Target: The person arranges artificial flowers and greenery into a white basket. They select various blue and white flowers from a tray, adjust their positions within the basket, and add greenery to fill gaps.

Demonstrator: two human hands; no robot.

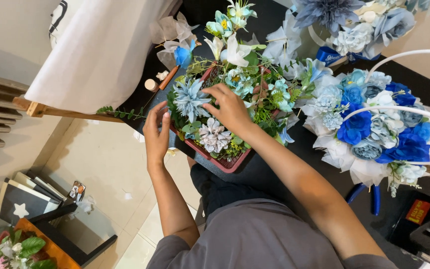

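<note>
A dark red woven basket (232,163) full of artificial flowers and greenery stands on a black table (269,174). My left hand (156,133) presses flat against the basket's left side, fingers straight. My right hand (230,107) reaches into the arrangement, fingertips on a pale blue spiky flower (190,98) and the leaves beside it. A greyish-white flower (214,135) sits just below that hand. White lily-like blooms (234,50) and turquoise blossoms rise at the basket's far side.
A big blue-and-white bouquet (374,124) with white hoops lies at the right. Another grey-blue bouquet (359,22) is at the top. Blue-handled pliers (372,197), a tape dispenser (424,224), white cloth (100,50) over a wooden rail, tiled floor, and a flower box (16,246) are around.
</note>
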